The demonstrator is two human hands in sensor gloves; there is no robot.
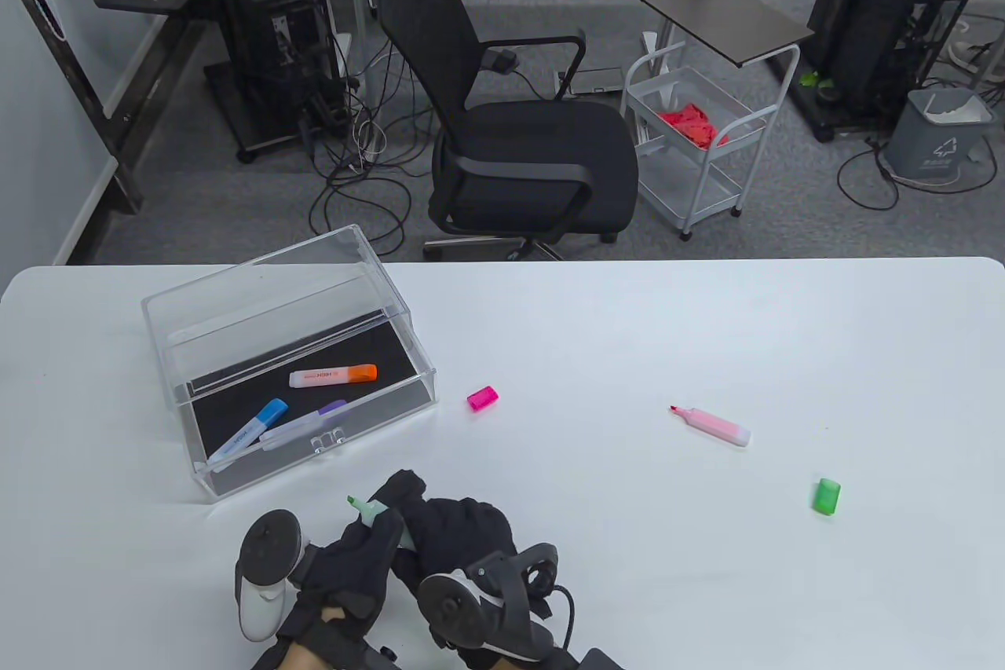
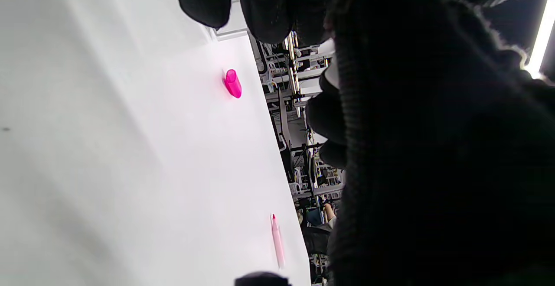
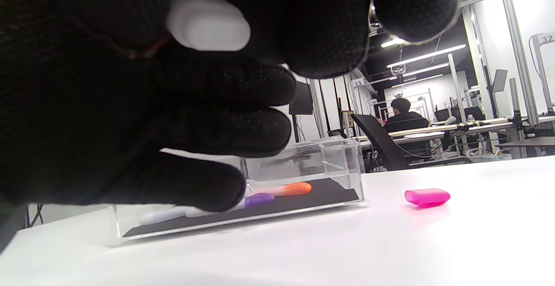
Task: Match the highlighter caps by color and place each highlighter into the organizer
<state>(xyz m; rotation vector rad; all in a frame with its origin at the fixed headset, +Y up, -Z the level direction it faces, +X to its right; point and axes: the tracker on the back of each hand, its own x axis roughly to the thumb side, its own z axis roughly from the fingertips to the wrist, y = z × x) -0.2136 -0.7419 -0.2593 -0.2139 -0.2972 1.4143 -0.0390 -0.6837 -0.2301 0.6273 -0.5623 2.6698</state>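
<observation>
Both gloved hands meet at the table's near edge around an uncapped green highlighter whose tip points up and away. My left hand wraps its barrel; my right hand curls round it from the right. Its pale rear end shows between the fingers. The clear organizer just beyond the hands holds orange, blue and purple capped highlighters. A pink cap lies right of it. An uncapped pink highlighter and a green cap lie far right.
An office chair and a white cart stand beyond the table's far edge. In the wrist views the pink cap and the pink highlighter lie on the white tabletop. The organizer is close ahead.
</observation>
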